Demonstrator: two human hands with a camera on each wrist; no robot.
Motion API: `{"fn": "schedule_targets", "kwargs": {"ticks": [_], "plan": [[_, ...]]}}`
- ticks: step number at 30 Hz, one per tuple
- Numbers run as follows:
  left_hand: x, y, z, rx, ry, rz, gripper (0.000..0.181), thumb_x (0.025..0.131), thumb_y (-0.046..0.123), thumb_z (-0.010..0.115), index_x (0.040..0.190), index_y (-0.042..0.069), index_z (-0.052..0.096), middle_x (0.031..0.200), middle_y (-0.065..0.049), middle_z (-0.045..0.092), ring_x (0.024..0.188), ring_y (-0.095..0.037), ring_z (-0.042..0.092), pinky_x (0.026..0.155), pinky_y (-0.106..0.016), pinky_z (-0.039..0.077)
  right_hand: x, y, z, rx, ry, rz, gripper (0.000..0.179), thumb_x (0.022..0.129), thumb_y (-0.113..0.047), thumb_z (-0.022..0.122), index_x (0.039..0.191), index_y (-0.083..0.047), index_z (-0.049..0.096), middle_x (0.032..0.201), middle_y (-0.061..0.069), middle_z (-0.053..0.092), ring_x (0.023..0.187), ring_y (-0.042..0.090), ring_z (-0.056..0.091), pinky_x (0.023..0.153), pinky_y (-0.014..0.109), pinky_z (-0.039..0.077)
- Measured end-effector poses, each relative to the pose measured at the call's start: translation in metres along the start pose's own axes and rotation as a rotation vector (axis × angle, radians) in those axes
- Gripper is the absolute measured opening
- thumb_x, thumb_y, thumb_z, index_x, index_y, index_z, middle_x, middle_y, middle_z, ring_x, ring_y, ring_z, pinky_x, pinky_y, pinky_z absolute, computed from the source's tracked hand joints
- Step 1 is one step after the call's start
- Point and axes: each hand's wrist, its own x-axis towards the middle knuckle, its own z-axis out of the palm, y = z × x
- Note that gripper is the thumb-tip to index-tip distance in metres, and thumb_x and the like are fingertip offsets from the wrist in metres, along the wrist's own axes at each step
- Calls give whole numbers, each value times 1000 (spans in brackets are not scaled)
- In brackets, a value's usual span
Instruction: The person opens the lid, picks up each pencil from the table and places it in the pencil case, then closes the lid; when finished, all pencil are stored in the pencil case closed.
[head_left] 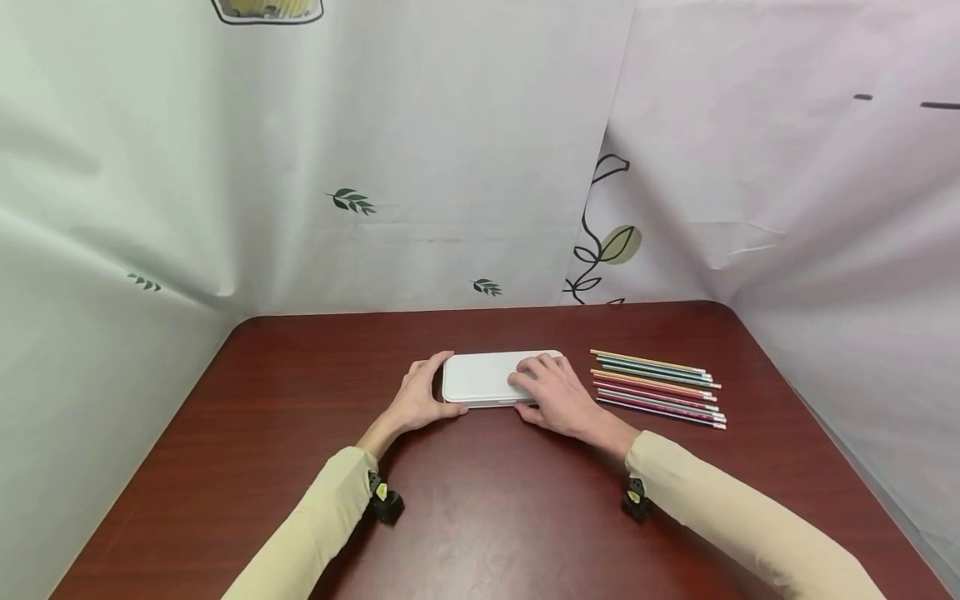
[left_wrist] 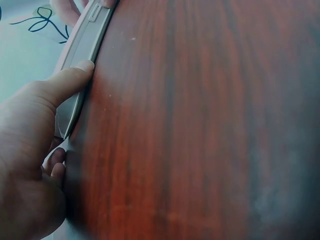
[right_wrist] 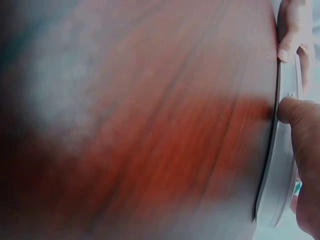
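Observation:
A flat white pencil case [head_left: 480, 377] with rounded corners lies on the table, its lid down. My left hand [head_left: 418, 396] grips its left end, thumb at the front edge and fingers round the back corner. Over the right part of the case is my right hand [head_left: 557, 395], with bent fingers on the lid and the thumb against the front side. In the left wrist view, a small rectangular catch shows on the front side of the case [left_wrist: 82, 50]. The right wrist view has the right thumb [right_wrist: 290, 111] pressed on that same side.
Several pencils [head_left: 656, 389] in yellow, green, orange and dark red lie side by side right of the case, close to the right hand. The dark red-brown wooden table [head_left: 480, 500] meets a pale printed curtain [head_left: 450, 167] at the back and sides.

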Motion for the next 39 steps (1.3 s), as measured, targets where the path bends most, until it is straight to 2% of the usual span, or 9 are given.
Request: {"fn": "schedule_targets", "kwargs": {"ticks": [13,21,26,39], "plan": [[1,-3,1,13,-4,6,96,69,30,91,150,11,43,138,-15,51,129,-36,41,100,-56,35,2,2,4,-71,85,-102,29,82,-27,76,105,-13,67,104,9,63,92,30,59,81,49,47],[0,-1,0,8,-7,-8,95,69,30,92,149,13,43,138,-15,51,129,-36,41,101,-57,35,4,4,5,-166,173,-248,27,81,-24,76,99,-7,65,93,8,64,80,27,62,67,41,54],[0,-1,0,10,-11,-8,95,69,29,92,149,13,42,138,-14,52,129,-35,40,101,-56,33,6,4,6,-229,197,-316,26,80,-23,75,95,-5,64,88,8,63,74,25,63,61,37,54],[-1,0,1,8,-2,-7,96,68,28,92,149,14,43,136,-13,52,128,-33,41,103,-54,33,7,5,6,-296,223,-361,21,82,-21,70,89,-4,62,82,7,59,68,23,60,56,34,51]]}}
